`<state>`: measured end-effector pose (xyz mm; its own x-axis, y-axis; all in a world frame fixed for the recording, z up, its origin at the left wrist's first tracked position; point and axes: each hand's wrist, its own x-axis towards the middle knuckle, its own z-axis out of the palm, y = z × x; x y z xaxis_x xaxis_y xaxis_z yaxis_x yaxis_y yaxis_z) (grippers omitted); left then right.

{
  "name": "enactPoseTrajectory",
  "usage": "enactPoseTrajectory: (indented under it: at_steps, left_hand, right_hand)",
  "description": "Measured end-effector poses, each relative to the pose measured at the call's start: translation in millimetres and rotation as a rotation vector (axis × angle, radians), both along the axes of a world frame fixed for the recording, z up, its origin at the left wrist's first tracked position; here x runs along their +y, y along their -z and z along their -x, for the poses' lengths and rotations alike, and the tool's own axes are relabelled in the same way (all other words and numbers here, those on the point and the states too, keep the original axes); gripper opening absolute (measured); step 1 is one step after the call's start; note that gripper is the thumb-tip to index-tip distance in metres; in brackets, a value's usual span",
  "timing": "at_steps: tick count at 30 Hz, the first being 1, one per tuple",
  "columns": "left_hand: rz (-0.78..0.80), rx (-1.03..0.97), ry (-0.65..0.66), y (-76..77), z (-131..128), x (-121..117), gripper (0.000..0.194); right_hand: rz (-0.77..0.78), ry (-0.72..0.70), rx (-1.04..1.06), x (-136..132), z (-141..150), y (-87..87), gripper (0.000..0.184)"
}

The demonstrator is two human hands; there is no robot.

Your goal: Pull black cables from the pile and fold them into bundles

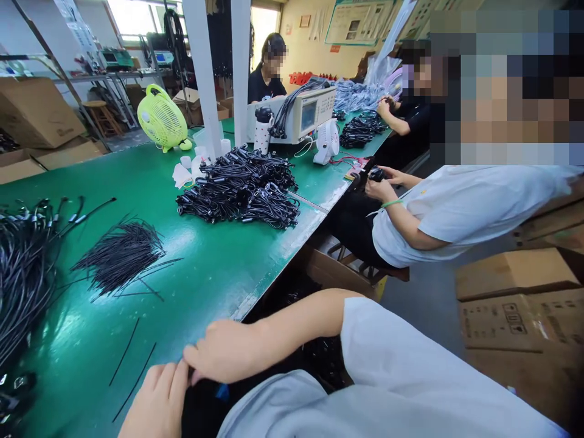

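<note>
Both hands meeting at table edge: left hand (pixel 157 401) and right hand (pixel 225 350) pinching dark bundle (pixel 203 404); loose cable ties (pixel 132 365) just left, lying diagonally.

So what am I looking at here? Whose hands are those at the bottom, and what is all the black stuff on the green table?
There is no machine here: a person wears a camera on the head, looking down at their own hands. The left hand and right hand meet at the table edge, pinching something dark; what exactly is hidden. On the green table lie a fan of thin black ties, a pile of bundled black cables and a yellow-green fan. The person in the white shirt beside them is a co-worker.
</note>
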<state>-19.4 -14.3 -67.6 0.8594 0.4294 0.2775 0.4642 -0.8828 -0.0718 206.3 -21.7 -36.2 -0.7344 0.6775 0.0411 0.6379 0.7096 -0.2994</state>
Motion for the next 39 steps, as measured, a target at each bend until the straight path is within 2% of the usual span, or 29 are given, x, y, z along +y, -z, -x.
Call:
enactPoseTrajectory:
  at_steps: [2,4,8,11,14,17,24,26,33,36,39]
  left_hand:
    - [0.018,-0.006,-0.038,-5.8,-9,-5,0.031]
    - [0.116,-0.151,-0.116,-15.3,-16,-11,0.023]
    - [0.525,-0.342,-0.476,-34.9,-17,-13,0.050]
    - [0.788,-0.405,-0.517,-34.6,-13,-5,0.046]
    - [0.926,-0.558,-0.502,-26.0,-14,-2,0.044]
    - [1.001,-0.711,-0.488,-21.7,-21,-4,0.043]
    - [1.128,-0.954,-0.491,-25.6,-25,-4,0.044]
    - [1.128,-0.984,-0.465,-25.4,-23,-3,0.043]
    - [1.005,-0.984,-0.400,-26.2,-22,-4,0.038]
    - [1.088,-0.993,-0.399,-26.3,-24,-5,0.037]
    - [1.164,-1.020,-0.438,-25.7,-27,-6,0.038]
  right_hand:
    - [0.047,0.011,-0.086,1,5,6.6,0.038]
    - [-0.021,0.000,-0.079,1,4,8.2,0.035]
    - [-0.189,0.105,-0.021,3,-9,10.4,0.036]
    - [-0.234,0.158,0.024,8,-14,18.2,0.030]
    - [-0.222,0.147,0.022,9,-7,22.3,0.033]
    - [-0.204,0.117,0.012,10,5,21.9,0.040]
    - [-0.157,0.110,0.138,21,12,24.9,0.045]
    - [-0.138,0.106,0.213,20,10,25.6,0.045]
    - [0.071,0.104,0.467,19,6,22.0,0.052]
    - [0.150,0.079,0.492,22,4,20.1,0.045]
    - [0.185,0.125,0.492,24,2,20.2,0.042]
